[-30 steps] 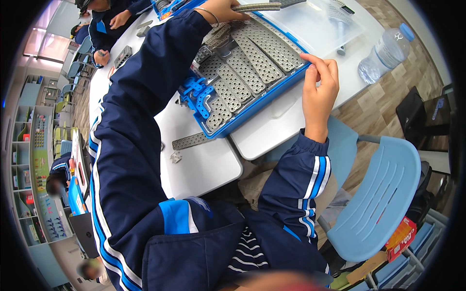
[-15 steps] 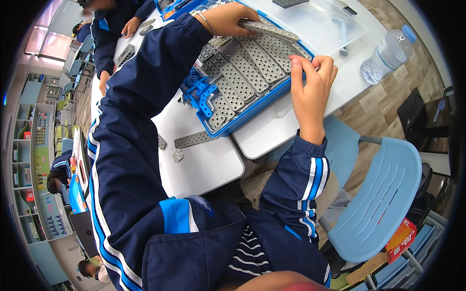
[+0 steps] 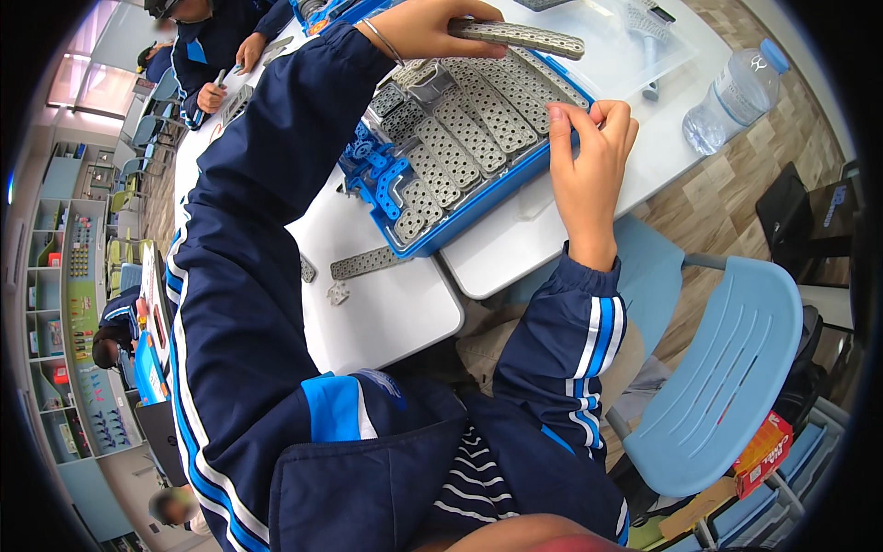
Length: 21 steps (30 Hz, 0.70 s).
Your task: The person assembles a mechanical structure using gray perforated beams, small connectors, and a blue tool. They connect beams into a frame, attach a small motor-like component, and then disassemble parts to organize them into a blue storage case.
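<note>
My left hand [image 3: 432, 29] is closed around a grey perforated building strip [image 3: 520, 37], seen nearly edge-on, above the far side of a blue parts box [image 3: 478, 204]. Whether it is one strip or a stack of them I cannot tell. Below it, grey perforated plates [image 3: 469, 133] lie sorted by length in the box. Blue angled connector pieces [image 3: 386, 184] fill its left end. At the box's right rim is my right hand [image 3: 593, 156], its thumb and fingers bent and apart, nothing visible between them.
On the white table [image 3: 386, 317], a loose grey strip [image 3: 363, 264] and a small light piece [image 3: 338, 293] lie near the box. A clear lid [image 3: 625, 55] and a water bottle [image 3: 736, 99] stand beyond. Blue chairs [image 3: 717, 377] are at right; another person's hand [image 3: 212, 97] is far left.
My left hand has lifted the grey strip up and slightly right, away from the plates. My right hand has hardly moved. The other person's hand now holds a small object.
</note>
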Motion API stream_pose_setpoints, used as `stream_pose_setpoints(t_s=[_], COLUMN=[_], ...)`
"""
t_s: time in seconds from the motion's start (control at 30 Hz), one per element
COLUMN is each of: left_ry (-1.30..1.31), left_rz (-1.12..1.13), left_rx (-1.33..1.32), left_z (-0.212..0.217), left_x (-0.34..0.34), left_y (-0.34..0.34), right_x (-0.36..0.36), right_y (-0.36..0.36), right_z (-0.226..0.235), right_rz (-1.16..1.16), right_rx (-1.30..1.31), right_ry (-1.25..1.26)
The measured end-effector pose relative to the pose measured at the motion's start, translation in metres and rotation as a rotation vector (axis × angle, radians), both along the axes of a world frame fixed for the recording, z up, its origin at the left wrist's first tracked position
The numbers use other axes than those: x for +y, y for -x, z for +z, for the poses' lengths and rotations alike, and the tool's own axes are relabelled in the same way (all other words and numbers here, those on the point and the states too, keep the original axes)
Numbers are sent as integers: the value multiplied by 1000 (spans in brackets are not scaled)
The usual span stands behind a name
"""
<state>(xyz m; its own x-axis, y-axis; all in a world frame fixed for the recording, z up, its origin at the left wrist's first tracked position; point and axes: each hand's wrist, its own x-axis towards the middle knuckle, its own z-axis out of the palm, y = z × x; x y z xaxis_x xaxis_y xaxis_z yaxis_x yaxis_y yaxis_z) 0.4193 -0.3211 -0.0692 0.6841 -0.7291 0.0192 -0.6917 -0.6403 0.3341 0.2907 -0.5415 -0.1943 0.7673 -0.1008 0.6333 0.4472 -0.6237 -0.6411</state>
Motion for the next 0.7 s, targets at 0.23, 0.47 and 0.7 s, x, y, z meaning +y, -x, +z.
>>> stream_pose_setpoints(t_s=[0.23, 0.47, 0.7], left_ry=[8, -28, -51], left_rz=[-94, -188, -260], left_rx=[-32, 145, 154], left_z=[0, -21, -29], left_x=[-8, -9, -7], left_y=[2, -16, -34], right_x=[-1, -7, -8], right_y=[-1, 1, 1], right_z=[0, 3, 2], right_rz=[36, 120, 106], right_rx=[25, 83, 59], right_ry=[-101, -402, -212])
